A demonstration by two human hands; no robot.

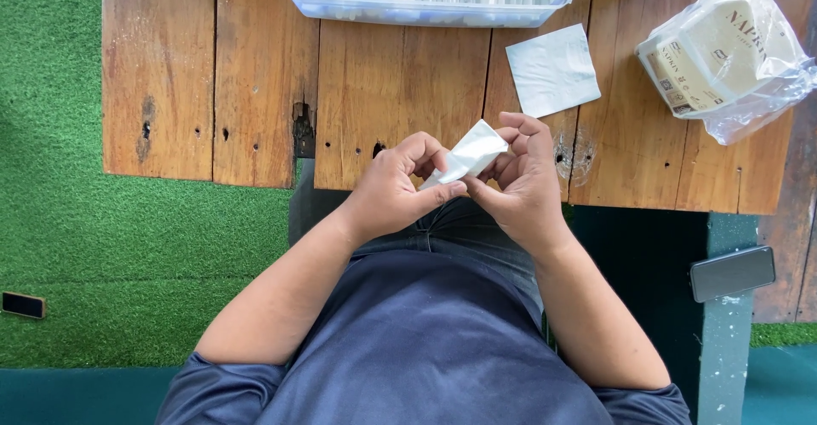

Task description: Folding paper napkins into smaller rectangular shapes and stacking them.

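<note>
item: white napkin, partly folded, pinched between left hand and right hand above the near edge of the wooden table. done: clear tub holds what seem to be folded napkins. left: flat napkin, opened napkin pack. nothing blocks the hands. phone on a ledge at right.

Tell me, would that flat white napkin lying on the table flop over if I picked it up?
Probably yes. The napkin looks thin and lies flat on the wooden table, so it is likely floppy and very light. A breeze might shift it, and rough pulling could tear it.
</note>
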